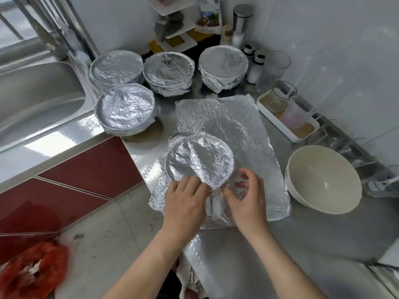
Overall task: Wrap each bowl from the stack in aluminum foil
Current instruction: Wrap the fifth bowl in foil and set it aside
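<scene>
A bowl covered in crinkled aluminum foil (pixel 199 159) is tilted up on the steel counter (pixel 237 262), over a flat foil sheet (pixel 254 130). My left hand (pixel 184 203) presses on the foil at the bowl's near rim. My right hand (pixel 246 197) pinches loose foil beside the rim. One bare white bowl (pixel 323 180) sits to the right. Several bowls wrapped in foil (pixel 126 108) (pixel 116 67) (pixel 168 71) (pixel 222 66) stand behind.
A steel sink (pixel 36 93) lies at left. A white tray with glass cups (pixel 287 117) lines the right wall, with more glasses (pixel 345 145) near it. Shakers and jars (pixel 254 61) stand at the back. A red bag (pixel 32 270) lies on the floor.
</scene>
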A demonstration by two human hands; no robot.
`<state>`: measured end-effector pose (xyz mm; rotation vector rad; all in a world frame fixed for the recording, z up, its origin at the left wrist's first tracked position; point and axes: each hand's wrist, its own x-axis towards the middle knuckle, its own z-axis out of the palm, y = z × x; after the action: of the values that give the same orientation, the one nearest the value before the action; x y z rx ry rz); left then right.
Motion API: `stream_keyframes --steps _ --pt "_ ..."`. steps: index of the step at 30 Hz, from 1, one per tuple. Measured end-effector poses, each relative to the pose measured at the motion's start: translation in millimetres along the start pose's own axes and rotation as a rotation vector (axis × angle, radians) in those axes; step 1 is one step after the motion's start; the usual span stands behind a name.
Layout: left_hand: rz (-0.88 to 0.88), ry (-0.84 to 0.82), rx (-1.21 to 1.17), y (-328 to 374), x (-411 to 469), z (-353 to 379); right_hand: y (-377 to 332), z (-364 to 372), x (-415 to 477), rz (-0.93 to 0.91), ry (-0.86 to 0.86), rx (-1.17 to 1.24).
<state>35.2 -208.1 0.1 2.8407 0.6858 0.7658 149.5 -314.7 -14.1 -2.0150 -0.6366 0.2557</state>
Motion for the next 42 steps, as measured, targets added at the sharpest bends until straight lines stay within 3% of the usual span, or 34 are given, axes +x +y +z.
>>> stream_keyframes --steps 3,8,14,20,27,32,37,40,42 --pt "-0.011 0.012 -0.005 9.5 3.9 5.3 2.5 4.0 -7.6 0.100 0.025 0.048" --pt "-0.047 -0.019 -0.003 24.6 6.4 9.4 -3.6 8.6 -6.2 0.098 -0.010 -0.020" --pt "-0.050 -0.108 -0.012 43.6 12.3 24.8 10.0 10.6 10.6 0.348 -0.079 0.136" --pt "-0.106 -0.212 -0.062 52.1 28.0 28.4 16.2 10.0 18.3 0.501 -0.075 0.425" --pt "-0.191 -0.200 -0.152 60.0 37.1 33.9 7.7 15.0 15.7 0.690 -0.013 0.804" --pt "-0.194 -0.221 -0.180 60.2 41.3 37.3 -2.6 10.8 13.4 0.710 -0.058 0.787" --pt "-0.148 -0.205 -0.204 44.5 56.8 21.2 -4.4 3.3 27.6 0.570 -0.061 0.512" --pt "-0.281 -0.116 -0.193 5.8 75.9 9.6 -8.0 0.0 38.1 0.523 -0.069 0.421" --pt "-0.406 -0.190 -0.195 -22.1 80.6 12.9 -10.2 4.4 42.2 0.524 -0.073 0.373"
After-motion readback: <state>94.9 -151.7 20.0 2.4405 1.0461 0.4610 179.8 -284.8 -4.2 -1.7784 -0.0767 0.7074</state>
